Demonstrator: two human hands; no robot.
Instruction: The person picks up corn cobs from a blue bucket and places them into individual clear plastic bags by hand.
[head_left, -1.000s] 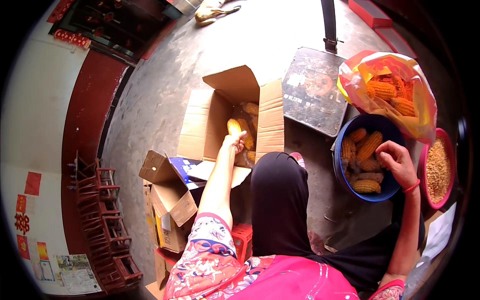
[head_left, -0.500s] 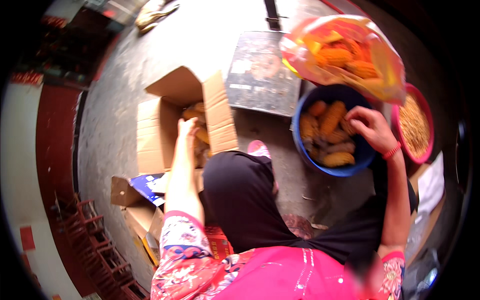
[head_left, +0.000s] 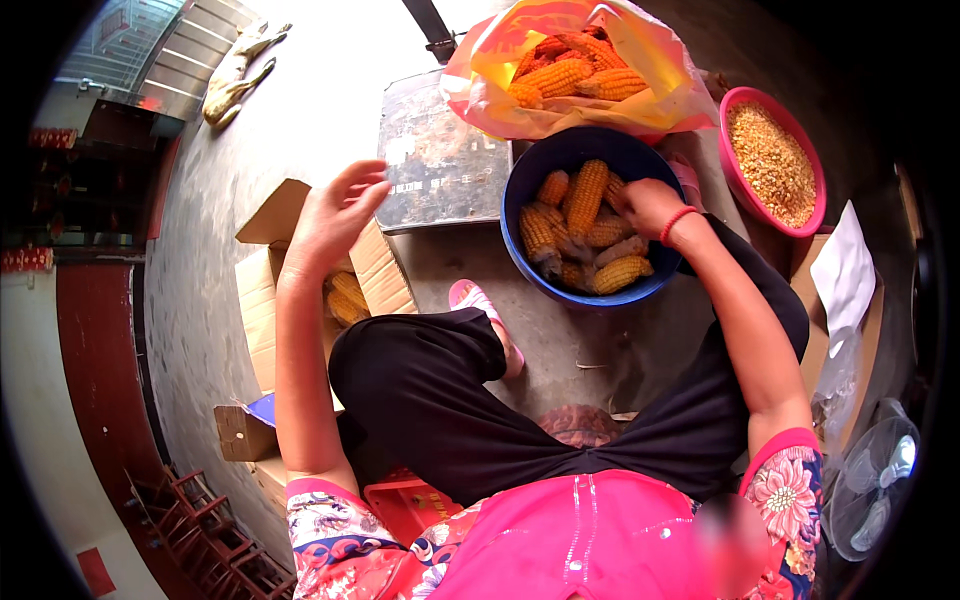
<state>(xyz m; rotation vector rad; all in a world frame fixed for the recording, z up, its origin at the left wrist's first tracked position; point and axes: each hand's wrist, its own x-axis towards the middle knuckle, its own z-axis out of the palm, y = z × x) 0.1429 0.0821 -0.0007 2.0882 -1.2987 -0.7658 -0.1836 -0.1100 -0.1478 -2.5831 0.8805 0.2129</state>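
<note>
My left hand [head_left: 338, 215] is raised above a cardboard box [head_left: 262, 315], open, fingers stretched and slightly apart, holding nothing. Yellow corn cobs [head_left: 348, 297] lie inside that box, partly covered by my arm and the flaps. My right hand [head_left: 655, 208], with a red band at the wrist, reaches over the rim of a deep blue bucket [head_left: 513, 225]. Its fingers are curled round a corn cob [head_left: 613, 192] at the bucket's right side; the fingertips are partly hidden. Several more orange-yellow cobs [head_left: 585, 200] lie in the bucket, some with dark, shrivelled ends.
Behind the bucket stands an open plastic bag [head_left: 480, 100] of orange cobs. A pink basin [head_left: 733, 170] of loose kernels is at the right, near a white sheet [head_left: 842, 265]. A dark flat platform [head_left: 440, 190] lies left of the bag. An animal [head_left: 235, 80] lies farther back.
My left hand has come up out of the cardboard box, empty. My right hand has moved lower onto a cob in the bucket. The whole view has shifted, putting the bucket farther left.
</note>
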